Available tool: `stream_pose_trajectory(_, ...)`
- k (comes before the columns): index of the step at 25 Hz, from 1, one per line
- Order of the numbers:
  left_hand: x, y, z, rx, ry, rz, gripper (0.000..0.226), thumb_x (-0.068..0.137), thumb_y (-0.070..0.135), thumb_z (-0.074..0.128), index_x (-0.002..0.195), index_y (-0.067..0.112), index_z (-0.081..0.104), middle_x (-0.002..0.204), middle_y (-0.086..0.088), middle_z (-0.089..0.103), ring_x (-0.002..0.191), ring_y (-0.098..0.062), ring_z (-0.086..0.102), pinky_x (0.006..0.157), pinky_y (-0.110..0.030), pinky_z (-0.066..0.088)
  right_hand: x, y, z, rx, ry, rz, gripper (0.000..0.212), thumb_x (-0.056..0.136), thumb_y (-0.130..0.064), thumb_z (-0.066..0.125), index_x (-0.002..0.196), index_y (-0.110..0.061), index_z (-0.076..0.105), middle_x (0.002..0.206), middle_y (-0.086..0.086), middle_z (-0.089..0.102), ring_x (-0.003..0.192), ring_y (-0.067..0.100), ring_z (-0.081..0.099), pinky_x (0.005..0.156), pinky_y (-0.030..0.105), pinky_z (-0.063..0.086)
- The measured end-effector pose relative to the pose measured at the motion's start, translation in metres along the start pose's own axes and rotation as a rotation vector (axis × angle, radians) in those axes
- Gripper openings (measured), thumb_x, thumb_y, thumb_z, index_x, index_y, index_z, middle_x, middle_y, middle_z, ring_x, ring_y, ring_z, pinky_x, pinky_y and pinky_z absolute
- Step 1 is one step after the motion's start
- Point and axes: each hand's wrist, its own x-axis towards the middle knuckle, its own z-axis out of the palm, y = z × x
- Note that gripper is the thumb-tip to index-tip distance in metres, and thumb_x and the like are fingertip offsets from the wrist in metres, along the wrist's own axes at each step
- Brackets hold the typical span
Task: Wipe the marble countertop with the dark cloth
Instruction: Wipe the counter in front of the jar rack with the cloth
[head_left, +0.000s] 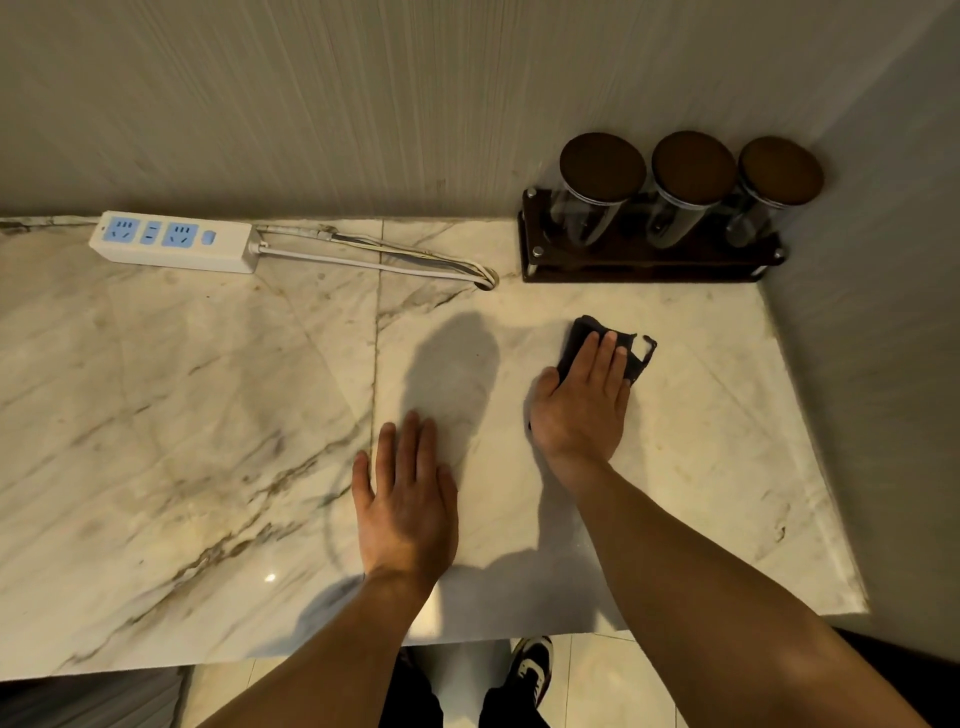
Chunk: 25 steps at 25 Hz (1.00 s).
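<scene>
The right hand (582, 410) lies flat on the cloth (631, 358), fingers straight and close together, pressing it to the counter (208, 415); the left hand (408, 499) rests palm-down on bare marble, fingers slightly spread, holding nothing. The cloth is dark and crumpled, poking out at the hand's one o'clock, short of the jar rack (649, 262).

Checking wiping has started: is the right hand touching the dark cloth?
Touching. The head view shows the right hand pressed flat on the dark cloth, fingers overlapping it on the marble countertop.
</scene>
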Motion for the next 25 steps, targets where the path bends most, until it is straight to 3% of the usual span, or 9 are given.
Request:
stream_pose_trajectory(6,-0.001,-0.001,0.001,0.005,-0.028,-0.004,0.054,0.096,0.035,0.021,0.146,0.018,0.030,0.154,-0.003,0.032,0.143,-0.025,0.023,0.114,-0.050,0.015,-0.029,0.012,-0.001,0.005,0.011,0.047,0.064,0.097,-0.035,0.026,0.152,-0.008,0.004,0.161,0.010,0.003,0.147,0.024,-0.001,0.119,0.041,0.005)
stream_pose_trajectory(15,0.000,-0.003,0.006,0.002,-0.032,0.010,0.055,0.096,0.036,0.019,0.148,0.019,0.022,0.158,-0.001,0.023,0.145,-0.023,0.011,0.117,-0.049,0.004,-0.087,0.040,0.005,0.020,0.054,0.049,0.065,0.095,-0.037,0.024,0.151,-0.008,0.007,0.161,0.011,0.007,0.147,0.023,0.001,0.119,0.039,0.003)
stream_pose_trajectory(25,0.003,0.003,-0.010,-0.104,-0.050,0.004,0.051,0.097,0.028,0.037,0.145,0.015,0.030,0.158,-0.006,0.022,0.146,-0.026,0.008,0.117,-0.051,0.003,-0.133,0.063,0.002,0.000,0.027,-0.020,0.068,0.094,-0.038,0.028,0.151,-0.008,0.007,0.160,0.011,0.010,0.147,0.023,0.003,0.119,0.040,0.003)
